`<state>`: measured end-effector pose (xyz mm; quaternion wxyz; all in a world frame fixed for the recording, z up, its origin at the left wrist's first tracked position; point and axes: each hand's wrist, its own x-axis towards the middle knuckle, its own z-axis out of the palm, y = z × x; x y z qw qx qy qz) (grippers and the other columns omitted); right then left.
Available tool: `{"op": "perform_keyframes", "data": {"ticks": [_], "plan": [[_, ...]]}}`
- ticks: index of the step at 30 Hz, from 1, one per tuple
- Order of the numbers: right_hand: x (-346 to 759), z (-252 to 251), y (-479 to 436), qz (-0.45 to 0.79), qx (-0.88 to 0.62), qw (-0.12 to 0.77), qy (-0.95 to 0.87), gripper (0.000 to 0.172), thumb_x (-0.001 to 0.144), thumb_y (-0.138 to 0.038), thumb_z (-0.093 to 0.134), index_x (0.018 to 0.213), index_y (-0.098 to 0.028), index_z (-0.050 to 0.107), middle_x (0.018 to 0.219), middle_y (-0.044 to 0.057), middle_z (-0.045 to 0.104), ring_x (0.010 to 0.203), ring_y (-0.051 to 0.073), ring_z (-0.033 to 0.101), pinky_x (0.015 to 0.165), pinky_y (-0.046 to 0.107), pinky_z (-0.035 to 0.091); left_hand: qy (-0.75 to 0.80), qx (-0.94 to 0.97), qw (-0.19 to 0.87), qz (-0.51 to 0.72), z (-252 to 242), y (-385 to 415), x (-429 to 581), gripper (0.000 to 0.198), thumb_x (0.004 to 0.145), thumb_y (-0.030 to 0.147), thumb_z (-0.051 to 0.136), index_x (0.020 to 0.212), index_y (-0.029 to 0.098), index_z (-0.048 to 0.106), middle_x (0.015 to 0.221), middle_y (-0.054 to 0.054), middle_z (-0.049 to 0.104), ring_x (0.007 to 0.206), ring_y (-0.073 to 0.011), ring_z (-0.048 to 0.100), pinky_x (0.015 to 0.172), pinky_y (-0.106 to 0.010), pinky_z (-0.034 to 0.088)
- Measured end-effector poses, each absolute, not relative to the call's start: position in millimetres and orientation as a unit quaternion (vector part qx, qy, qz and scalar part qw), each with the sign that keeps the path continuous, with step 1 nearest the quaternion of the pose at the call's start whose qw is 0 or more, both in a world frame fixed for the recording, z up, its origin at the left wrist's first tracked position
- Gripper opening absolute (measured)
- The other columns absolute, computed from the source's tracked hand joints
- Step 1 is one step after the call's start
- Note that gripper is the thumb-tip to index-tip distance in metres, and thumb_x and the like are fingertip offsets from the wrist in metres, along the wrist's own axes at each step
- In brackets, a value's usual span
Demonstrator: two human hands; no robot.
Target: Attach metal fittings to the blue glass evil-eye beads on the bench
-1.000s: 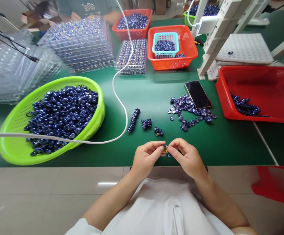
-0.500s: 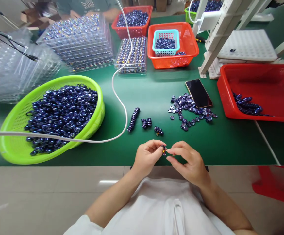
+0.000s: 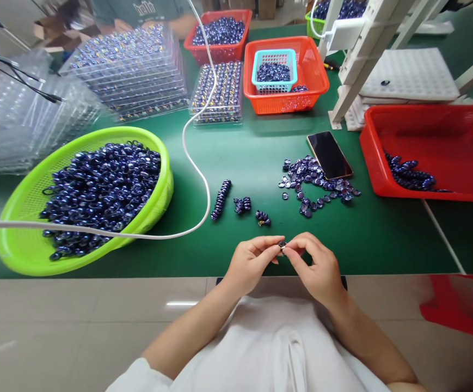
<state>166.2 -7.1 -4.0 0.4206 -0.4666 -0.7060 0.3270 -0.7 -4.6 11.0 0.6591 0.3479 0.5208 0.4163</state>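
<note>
Close to the table's front edge, my left hand point(image 3: 249, 262) pinches a small dark shiny piece point(image 3: 282, 245) between thumb and forefinger. My right hand point(image 3: 317, 267) is closed on the same piece from the other side, fingertips almost meeting the left ones. Much of the piece is hidden by the fingers. Just beyond the hands lie a small cluster of dark rings with a yellow bit point(image 3: 263, 218), a second short cluster point(image 3: 242, 205) and a longer row of dark rings point(image 3: 221, 200). To their right spreads a loose pile of dark shiny discs point(image 3: 307, 173).
A green basket point(image 3: 154, 215) full of dark ring pieces stands left, a white cable point(image 3: 198, 169) crossing it. A phone point(image 3: 329, 155) touches the disc pile. Right is a red bin point(image 3: 432, 190); behind are an orange basket point(image 3: 287, 103) and stacked clear trays point(image 3: 138, 90). Another person sits opposite.
My left hand has moved slightly right with the small piece. My right thumb and forefinger, apart before, have closed on it. The view has shifted a little.
</note>
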Motion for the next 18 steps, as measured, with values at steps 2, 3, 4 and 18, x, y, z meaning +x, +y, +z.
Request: {"op": "perform_keyframes", "data": {"ticks": [2, 3, 4, 18], "plan": [[167.0, -2.7, -7.1, 0.360, -0.485, 0.419, -0.678, 0.011, 0.094, -0.019, 0.058, 0.084, -0.022, 0.062, 0.079, 0.001, 0.062, 0.070, 0.014, 0.057, 0.064, 0.027, 0.047, 0.530, 0.368, 0.639, 0.418, 7.6, -7.2, 0.8, 0.025, 0.075, 0.028, 0.076, 0.096, 0.015, 0.080, 0.083, -0.007, 0.078, 0.071, -0.0167, 0.068, 0.065, -0.026, 0.058], [167.3, -2.3, -7.3, 0.369, -0.490, 0.416, -0.671, 0.012, 0.094, -0.020, 0.058, 0.083, -0.021, 0.062, 0.078, 0.001, 0.062, 0.070, 0.014, 0.057, 0.063, 0.027, 0.046, 0.537, 0.380, 0.626, 0.418, 5.7, -8.6, 1.5, 0.025, 0.076, 0.028, 0.076, 0.097, 0.015, 0.080, 0.086, -0.007, 0.079, 0.074, -0.0178, 0.069, 0.066, -0.026, 0.058], [167.5, -2.2, -7.6, 0.376, -0.493, 0.415, -0.666, 0.013, 0.094, -0.021, 0.058, 0.083, -0.021, 0.063, 0.078, 0.001, 0.062, 0.070, 0.014, 0.057, 0.063, 0.027, 0.046, 0.544, 0.395, 0.613, 0.415, 3.8, -10.1, 2.0, 0.024, 0.077, 0.027, 0.075, 0.098, 0.016, 0.080, 0.088, -0.008, 0.079, 0.075, -0.0185, 0.070, 0.066, -0.027, 0.059], [170.0, 0.7, -4.5, 0.534, -0.516, 0.351, -0.571, 0.020, 0.093, -0.037, 0.063, 0.082, -0.021, 0.058, 0.072, -0.003, 0.055, 0.066, 0.012, 0.052, 0.060, 0.024, 0.043, 0.540, 0.430, 0.584, 0.427, 5.3, -14.3, -1.9, 0.017, 0.077, 0.026, 0.077, 0.092, 0.019, 0.081, 0.084, -0.007, 0.077, 0.074, -0.0184, 0.068, 0.069, -0.027, 0.055]]}}
